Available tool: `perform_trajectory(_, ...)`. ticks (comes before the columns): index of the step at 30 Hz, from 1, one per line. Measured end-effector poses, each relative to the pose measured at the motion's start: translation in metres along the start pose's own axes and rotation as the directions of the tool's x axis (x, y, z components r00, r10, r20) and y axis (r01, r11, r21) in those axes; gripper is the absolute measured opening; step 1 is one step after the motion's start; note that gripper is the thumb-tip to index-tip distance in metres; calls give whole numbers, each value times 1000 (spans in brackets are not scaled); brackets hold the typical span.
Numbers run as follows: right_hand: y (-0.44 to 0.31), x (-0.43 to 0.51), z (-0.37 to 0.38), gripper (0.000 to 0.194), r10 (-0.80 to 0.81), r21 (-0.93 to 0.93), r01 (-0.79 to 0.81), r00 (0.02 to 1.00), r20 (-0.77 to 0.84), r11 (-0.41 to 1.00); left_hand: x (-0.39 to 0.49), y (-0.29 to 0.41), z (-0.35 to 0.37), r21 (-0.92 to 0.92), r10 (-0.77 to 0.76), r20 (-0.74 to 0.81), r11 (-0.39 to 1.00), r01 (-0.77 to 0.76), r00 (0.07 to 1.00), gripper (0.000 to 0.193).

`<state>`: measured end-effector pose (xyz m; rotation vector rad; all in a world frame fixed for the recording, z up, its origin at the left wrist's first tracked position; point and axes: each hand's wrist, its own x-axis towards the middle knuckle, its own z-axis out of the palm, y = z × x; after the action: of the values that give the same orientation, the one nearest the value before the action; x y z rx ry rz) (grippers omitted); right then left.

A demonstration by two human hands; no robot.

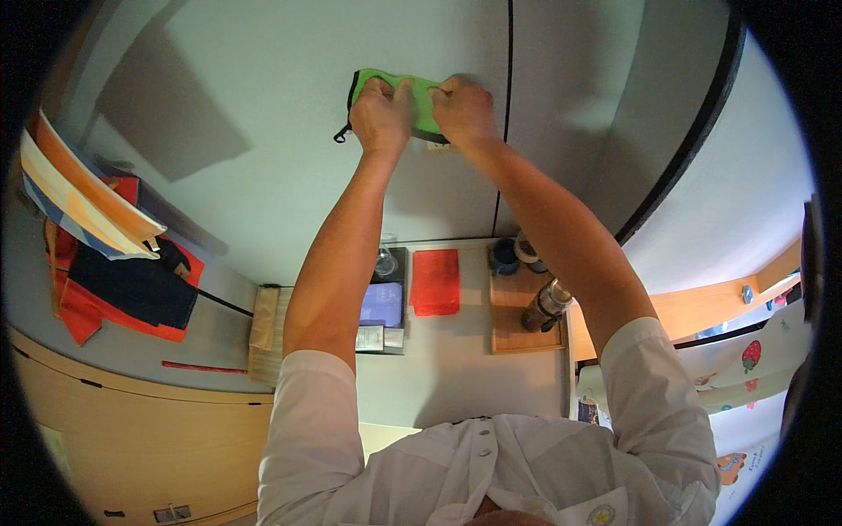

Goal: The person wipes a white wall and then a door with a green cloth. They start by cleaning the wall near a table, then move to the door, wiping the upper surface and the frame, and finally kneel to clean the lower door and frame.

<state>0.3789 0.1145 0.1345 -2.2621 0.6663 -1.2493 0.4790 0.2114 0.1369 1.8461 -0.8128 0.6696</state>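
Both hands are raised in front of a pale wall panel [296, 59], pinching a green cloth piece [421, 105] with black edging. A small black loop or clip [340, 137] dangles from its lower left corner. My left hand [381, 115] grips the left part, thumb and fingers together on the fabric. On the right part, my right hand [466, 108] holds the cloth the same way, slightly blurred. Just below the cloth a small pale item [439, 146] with dark marks shows on the wall, mostly hidden.
Below lies a white counter [447, 368] with a folded red cloth [435, 281]. A wooden tray [510, 335] holds a glass-and-metal vessel [549, 306] and dark cups [505, 256]. Left stand a drinking glass [386, 263] and a blue box [381, 304]. Fabric bags [131, 283] hang at far left.
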Motion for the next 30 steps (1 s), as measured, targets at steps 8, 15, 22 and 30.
perform_trajectory(8,26,-24,-9,36,-235,-206,209,966,-111,956,-28,-11,15,-86,155,-1,984,-154,988,34)
perform_trajectory(15,48,-20,-21,43,-394,-371,338,915,-84,865,-38,-12,20,-42,109,25,993,-108,994,33)
perform_trajectory(22,53,-10,-39,26,-369,-486,263,920,-134,834,-35,-6,29,4,181,70,983,-182,981,31)
perform_trajectory(30,50,-27,-18,17,-480,-230,503,864,150,833,-35,-9,34,41,226,87,972,-230,970,23)
